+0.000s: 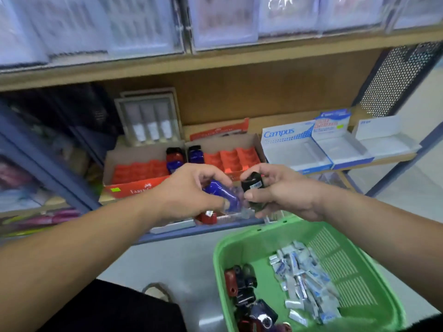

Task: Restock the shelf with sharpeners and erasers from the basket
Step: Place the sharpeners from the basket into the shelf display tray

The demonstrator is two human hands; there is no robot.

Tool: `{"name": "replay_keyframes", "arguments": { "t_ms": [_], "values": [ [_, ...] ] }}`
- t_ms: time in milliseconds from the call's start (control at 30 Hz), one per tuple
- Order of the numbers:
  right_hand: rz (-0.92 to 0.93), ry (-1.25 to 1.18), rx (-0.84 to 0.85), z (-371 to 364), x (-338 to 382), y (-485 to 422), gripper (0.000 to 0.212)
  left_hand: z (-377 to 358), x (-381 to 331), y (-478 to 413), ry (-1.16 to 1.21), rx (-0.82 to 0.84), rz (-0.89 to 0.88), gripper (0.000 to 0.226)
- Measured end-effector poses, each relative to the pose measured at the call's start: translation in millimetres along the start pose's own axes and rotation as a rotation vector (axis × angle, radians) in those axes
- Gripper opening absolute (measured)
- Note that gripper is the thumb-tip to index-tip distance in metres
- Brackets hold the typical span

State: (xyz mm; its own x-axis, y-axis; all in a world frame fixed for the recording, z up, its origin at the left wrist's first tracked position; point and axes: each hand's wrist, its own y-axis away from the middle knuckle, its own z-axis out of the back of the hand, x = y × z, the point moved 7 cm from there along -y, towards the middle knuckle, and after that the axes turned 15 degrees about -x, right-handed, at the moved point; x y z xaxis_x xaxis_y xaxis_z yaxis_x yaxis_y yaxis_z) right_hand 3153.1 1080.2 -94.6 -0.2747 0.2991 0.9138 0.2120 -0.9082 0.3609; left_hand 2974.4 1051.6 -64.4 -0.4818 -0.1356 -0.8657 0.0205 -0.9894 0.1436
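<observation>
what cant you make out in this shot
Head view only.
Blue sharpener: blurred, partly covered by the left hand; label unreadable.
Black sharpener: lower part hidden by the right hand.
Red item under the left hand: mostly hidden, kind unclear.
Green basket: near side cut by the bottom edge, so its sharpeners cannot be counted.
Top shelf packets: too blurred to identify.

We read "Campus" on the white-and-blue box [287, 140], right end of the shelf [263, 92]. The red carton [134, 189] front shows a partial "FABER".
</observation>
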Motion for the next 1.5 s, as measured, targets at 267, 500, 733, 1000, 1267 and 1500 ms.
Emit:
{"name": "replay_keyframes", "arguments": {
  "t_ms": [267, 500, 733, 1000, 1267, 1500],
  "values": [
    [0.151, -0.101, -0.025, -43, 58, -19, 0.036, 74, 10, -13, 0.138, -0.227, -0.026, 0.022],
    [0.182, -0.157, -0.056, -55, 48, -39, 0.038, 89, 27, -29, 0.083, -0.251, -0.009, 0.033],
    [0.117, -0.164, -0.235, -40, 33, -58, 0.04, 123, 46, -42, 0.04, -0.372, 0.105, 0.024],
    [0.216, -0.088, -0.263, -60, 51, -70, 0.032, 143, 74, -45, 0.026, -0.378, 0.238, 0.021],
    [0.186, -0.151, -0.195, -100, 61, -88, 0.032, 153, 97, -42, 0.014, -0.334, 0.299, 0.031],
    [0.249, -0.118, -0.246, -129, 92, -115, 0.016, 159, 100, -33, -0.006, -0.299, 0.284, 0.035]
  ]
}}
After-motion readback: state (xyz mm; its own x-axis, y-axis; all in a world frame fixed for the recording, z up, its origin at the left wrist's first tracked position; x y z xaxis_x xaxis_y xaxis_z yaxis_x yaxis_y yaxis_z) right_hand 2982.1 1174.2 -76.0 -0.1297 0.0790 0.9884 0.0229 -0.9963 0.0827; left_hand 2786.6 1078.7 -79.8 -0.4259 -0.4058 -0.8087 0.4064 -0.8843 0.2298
